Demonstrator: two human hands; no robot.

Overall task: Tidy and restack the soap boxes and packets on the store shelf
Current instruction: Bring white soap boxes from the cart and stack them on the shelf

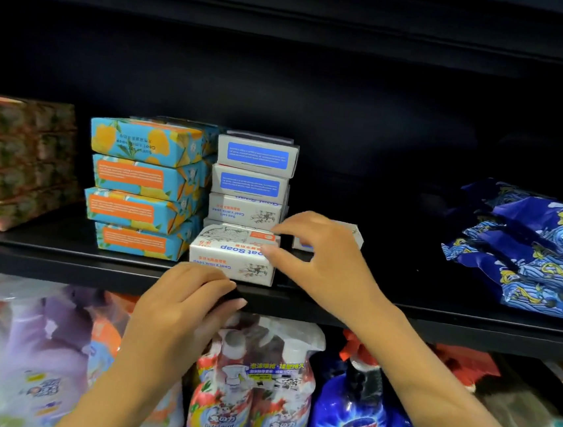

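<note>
From my head camera, the white goat-milk soap box (234, 255) lies flat at the near edge of the shelf (62, 261). It sits just in front of the stack of white boxes (252, 179) and is turned a little out of line with it.

My right hand (320, 255) is at the box's right end, fingers parted and loosely bent. The thumb tip touches the top face and the forefinger sits just above the far edge, so it is not clamped on the box. My left hand (185, 307) lies on the shelf's front lip below the box with its fingers curled over. Whether it grips the lip or only rests there, I cannot tell.

The box is thin, matte printed card with sharp corners. I judge it light but solid with a bar inside, stiff along the edges and easy to dent on the broad faces. I would hold it by the two short ends and slide it back square.

To the left stands a stack of blue-and-orange boxes (145, 183) in glossy paper with folded ends. Another white box (354, 232) lies behind my right hand. Soft, crinkly blue packets (528, 244) slump in a heap far right.
</note>
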